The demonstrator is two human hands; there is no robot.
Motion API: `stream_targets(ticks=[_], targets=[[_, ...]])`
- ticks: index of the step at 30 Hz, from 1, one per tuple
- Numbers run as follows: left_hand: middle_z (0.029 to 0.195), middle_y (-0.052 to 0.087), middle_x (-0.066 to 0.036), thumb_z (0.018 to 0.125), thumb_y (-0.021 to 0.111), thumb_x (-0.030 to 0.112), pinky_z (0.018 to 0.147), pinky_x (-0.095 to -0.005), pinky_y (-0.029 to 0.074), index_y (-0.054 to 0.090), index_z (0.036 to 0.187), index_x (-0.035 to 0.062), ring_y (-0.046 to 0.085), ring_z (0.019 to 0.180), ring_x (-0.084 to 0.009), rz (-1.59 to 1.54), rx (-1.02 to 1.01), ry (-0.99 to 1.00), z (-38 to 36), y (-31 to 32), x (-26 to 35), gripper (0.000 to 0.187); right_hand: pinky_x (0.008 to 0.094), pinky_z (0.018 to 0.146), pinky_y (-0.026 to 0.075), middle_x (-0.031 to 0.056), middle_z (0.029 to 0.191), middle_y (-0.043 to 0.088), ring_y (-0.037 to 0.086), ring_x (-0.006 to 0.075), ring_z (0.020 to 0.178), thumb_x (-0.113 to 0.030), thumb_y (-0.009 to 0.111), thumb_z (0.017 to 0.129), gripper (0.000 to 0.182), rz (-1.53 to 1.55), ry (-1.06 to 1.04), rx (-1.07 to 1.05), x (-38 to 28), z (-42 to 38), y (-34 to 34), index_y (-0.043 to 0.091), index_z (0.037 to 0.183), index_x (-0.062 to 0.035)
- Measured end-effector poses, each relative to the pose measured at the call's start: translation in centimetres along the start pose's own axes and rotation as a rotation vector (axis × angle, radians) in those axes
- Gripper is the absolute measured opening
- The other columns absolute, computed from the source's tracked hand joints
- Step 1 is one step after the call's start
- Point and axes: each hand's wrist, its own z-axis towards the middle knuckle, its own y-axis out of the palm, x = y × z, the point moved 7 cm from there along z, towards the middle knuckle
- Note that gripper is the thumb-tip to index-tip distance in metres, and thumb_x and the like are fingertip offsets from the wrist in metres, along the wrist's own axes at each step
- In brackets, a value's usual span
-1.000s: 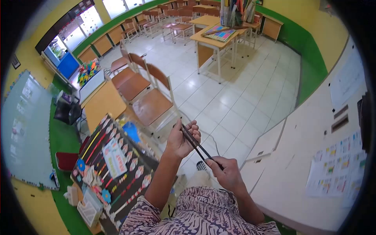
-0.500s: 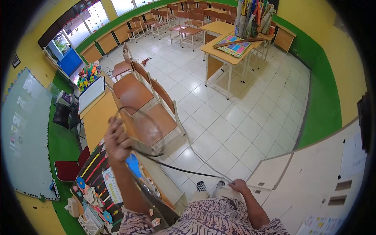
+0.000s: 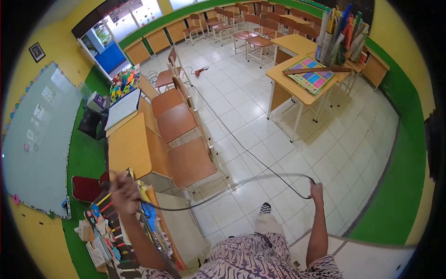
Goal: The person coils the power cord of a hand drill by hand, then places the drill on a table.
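While the cable (image 3: 174, 209) is held up in a slack span between the two hands, a light, even grip is called for rather than a hard pull. It is pinched at a bend by the fingers of the right hand (image 3: 317, 190), out over the tiled floor (image 3: 325, 144), and the fingers of the left hand (image 3: 124, 195) are curled in on it, at the side of the display board (image 3: 111, 218). From the right hand a further run is led away over the floor, beside the row of brown chairs (image 3: 191, 160), toward a red object (image 3: 200, 72).

If slack is to be taken up well, the line should be let slip through the right fingers little by little, so that twists are eased out and no kink is set. Snagging on the chair legs is best avoided, the coloured strips on the board should not be brushed by the span, and the checked shoe (image 3: 265, 208) should be kept clear.

Because the left hand is blurred, it cannot be told whether an end of the cable is enclosed there. Part of the span is smeared pale, the board is partly covered by the left forearm, and whether the red object is joined to the cable cannot be made out
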Motion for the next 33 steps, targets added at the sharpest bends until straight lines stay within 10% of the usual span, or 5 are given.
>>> stream_targets(ticks=[7, 9, 11, 21, 33], targets=[[0.083, 0.065, -0.01, 0.096, 0.048, 0.046, 0.058, -0.0275, 0.05, 0.062, 0.099, 0.0006, 0.059, 0.065, -0.0145, 0.285, 0.143, -0.524, 13.4, 8.0, -27.7, 0.048, 0.0185, 0.037, 0.021, -0.0097, 0.055, 0.031, 0.027, -0.0002, 0.044, -0.03, 0.055, 0.095, 0.03, 0.668, -0.226, -0.911, -34.7, -8.3, 5.4, 0.042, 0.07, -0.0177], [0.103, 0.066, -0.017, 0.097, 0.048, 0.044, 0.078, -0.035, 0.051, 0.058, 0.11, -0.0063, 0.063, 0.076, -0.0209, 0.161, 0.128, -0.53, 16.2, 14.4, -30.4, 0.053, 0.0333, 0.051, 0.043, 0.0049, 0.066, 0.056, 0.05, 0.0202, 0.051, -0.02, 0.045, 0.097, 0.025, 0.401, -0.866, -0.957, -40.3, -12.1, 6.3, 0.051, 0.079, -0.0025], [0.097, 0.066, -0.013, 0.098, 0.047, 0.042, 0.076, -0.035, 0.051, 0.058, 0.107, -0.0033, 0.061, 0.071, -0.0183, 0.171, 0.105, -0.467, 19.5, 18.3, -30.3, 0.048, 0.0475, 0.071, 0.047, 0.0248, 0.081, 0.061, 0.059, 0.0444, 0.07, -0.022, 0.042, 0.097, 0.027, -0.182, -1.236, -1.011, -43.5, -16.3, 7.4, 0.053, 0.096, 0.0021], [0.058, 0.033, 0.005, 0.104, 0.029, 0.034, 0.043, -0.0218, 0.033, 0.047, 0.09, 0.0097, 0.029, 0.042, -0.0057, -0.143, -0.219, -0.31, 37.7, 17.4, -20.3, 0.034, 0.0277, 0.053, 0.042, 0.0029, 0.058, 0.054, 0.052, 0.0095, 0.057, -0.031, 0.073, 0.082, 0.034, -0.038, -0.846, -1.444, -47.1, -2.5, 19.6, 0.057, 0.072, -0.002], [0.056, 0.033, 0.001, 0.104, 0.028, 0.032, 0.036, -0.0191, 0.029, 0.042, 0.095, 0.0043, 0.03, 0.041, -0.0051, -0.641, -0.564, -0.33, 62.4, 24.4, -9.0, 0.033, 0.039, 0.085, 0.05, 0.0147, 0.099, 0.063, 0.063, 0.0266, 0.091, -0.037, 0.077, 0.075, 0.063, 0.453, -1.408, -0.92, -73.3, 0.3, 31.6, 0.055, 0.124, -0.004]])
